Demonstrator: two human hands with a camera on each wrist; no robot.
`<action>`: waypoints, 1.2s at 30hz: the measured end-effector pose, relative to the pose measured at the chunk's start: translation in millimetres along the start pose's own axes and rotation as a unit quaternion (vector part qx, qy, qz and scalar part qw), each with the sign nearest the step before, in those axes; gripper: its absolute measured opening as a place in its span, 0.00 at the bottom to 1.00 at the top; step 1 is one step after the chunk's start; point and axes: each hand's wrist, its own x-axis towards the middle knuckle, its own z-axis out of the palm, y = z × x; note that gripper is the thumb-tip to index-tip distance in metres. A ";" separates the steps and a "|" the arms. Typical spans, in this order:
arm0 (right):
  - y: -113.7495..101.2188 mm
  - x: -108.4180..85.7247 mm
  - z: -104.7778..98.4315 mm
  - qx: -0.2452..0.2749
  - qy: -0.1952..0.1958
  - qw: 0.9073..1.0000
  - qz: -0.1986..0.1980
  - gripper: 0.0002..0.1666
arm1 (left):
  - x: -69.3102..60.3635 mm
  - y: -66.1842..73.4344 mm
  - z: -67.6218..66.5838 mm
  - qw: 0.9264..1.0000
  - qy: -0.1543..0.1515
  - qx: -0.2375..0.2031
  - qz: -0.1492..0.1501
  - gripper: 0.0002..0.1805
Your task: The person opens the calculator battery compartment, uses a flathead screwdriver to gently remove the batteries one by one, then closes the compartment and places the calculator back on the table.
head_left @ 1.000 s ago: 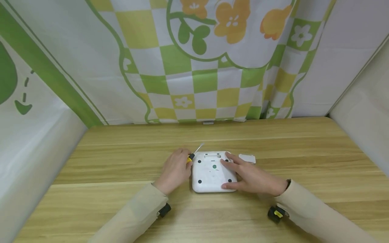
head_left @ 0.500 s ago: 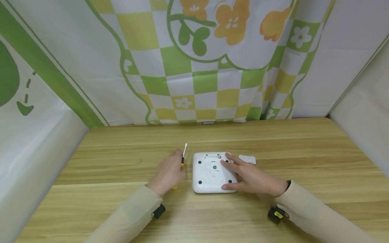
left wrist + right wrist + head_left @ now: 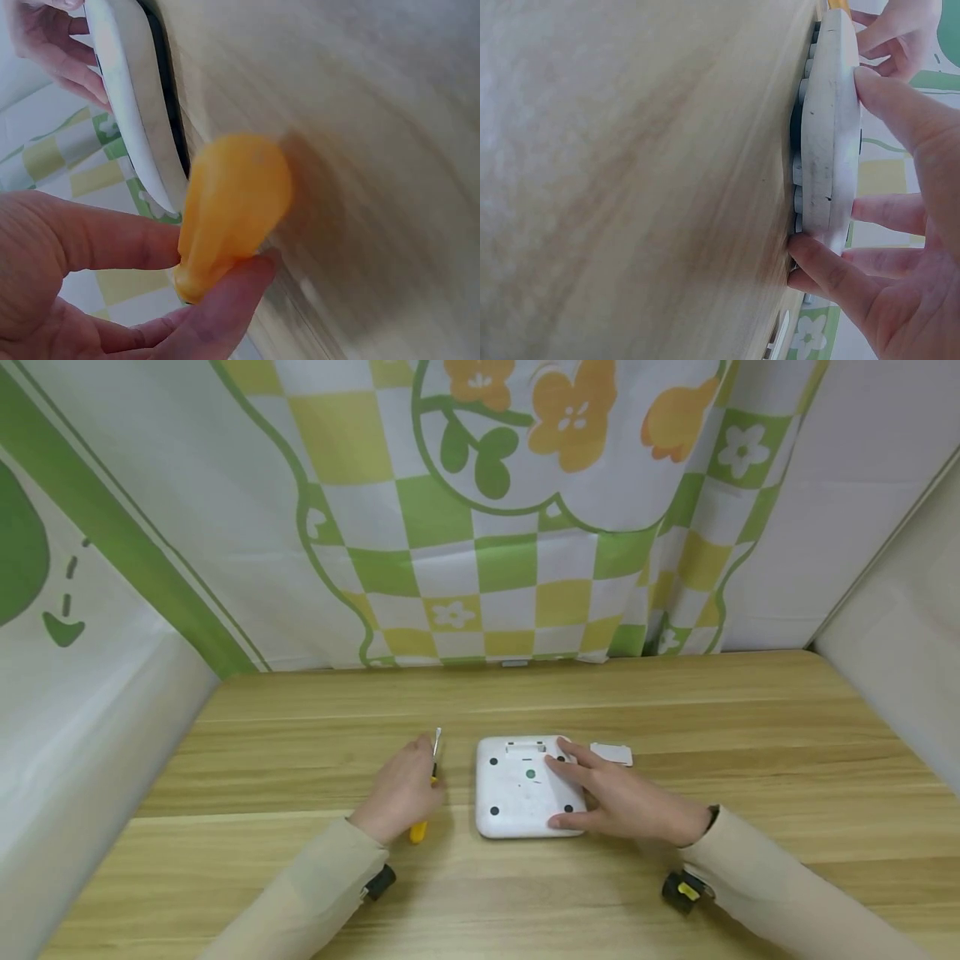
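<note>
A white calculator [image 3: 525,793] lies face down on the table, its battery compartment [image 3: 525,748] uncovered at the far edge. Keys show along its underside in the right wrist view. My right hand [image 3: 611,793] rests on its right side with spread, fairly straight fingers. To the calculator's left, my left hand [image 3: 401,789] pinches a screwdriver by its yellow handle [image 3: 236,195] between thumb and fingers. The metal shaft [image 3: 437,742] points away from me, and the handle's end [image 3: 417,832] sticks out toward the front. Part of the handle is hidden by the left hand.
Just beyond the right hand lies a small white cover [image 3: 612,753] on the wooden table [image 3: 300,718]. A checked curtain [image 3: 510,568] hangs along the table's back edge. Each forearm carries a black wrist camera [image 3: 681,892].
My left hand has moved left and toward me, away from the calculator, carrying the screwdriver. The screwdriver has turned to point more straight away. My right hand has stayed on the calculator.
</note>
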 end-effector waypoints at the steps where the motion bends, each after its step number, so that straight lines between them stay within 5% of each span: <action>1: 0.2 0.0 0.2 -0.001 0.001 1.000 -0.002 0.48 | -0.4 -0.9 -0.4 1.000 -0.007 -0.004 -0.003 0.27; 8: 0.4 -0.7 0.2 0.000 -0.001 1.000 -0.001 0.48 | -3.8 -6.7 -2.4 0.999 -0.040 -0.022 -0.013 0.28; 17: -0.4 -0.7 -0.9 -0.001 0.000 1.000 -0.002 0.48 | -3.0 -9.5 -5.8 0.999 -0.044 0.022 -0.007 0.27; 36: 0.0 -0.1 0.3 -0.002 0.001 1.000 -0.004 0.48 | -2.8 -9.2 -6.9 0.998 -0.050 0.032 -0.016 0.30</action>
